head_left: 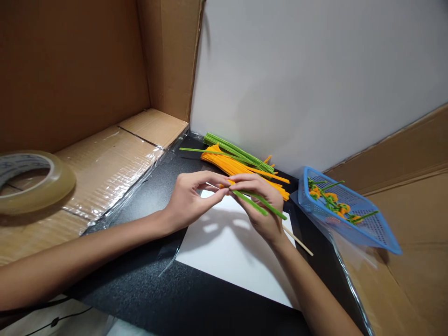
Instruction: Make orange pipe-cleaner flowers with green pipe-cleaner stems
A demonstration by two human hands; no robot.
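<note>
Fingertips of my left hand (196, 198) and my right hand (261, 200) meet above a white sheet (238, 247). Both hands pinch a small orange piece (227, 184) between them, largely covered by the fingers. Two green fuzzy stems (257, 204) stick out from my right hand toward the lower right, their ends loose. Just behind the hands lie a bundle of orange stems (227, 161) and a bundle of green stems (241, 151), partly overlapping.
A blue basket (367, 233) at the right holds several orange and green twisted pieces. A wooden stick (301, 242) lies by the sheet's right edge. A tape roll (59, 186) rests on cardboard (105, 158) at left. A pale wall (297, 70) stands behind.
</note>
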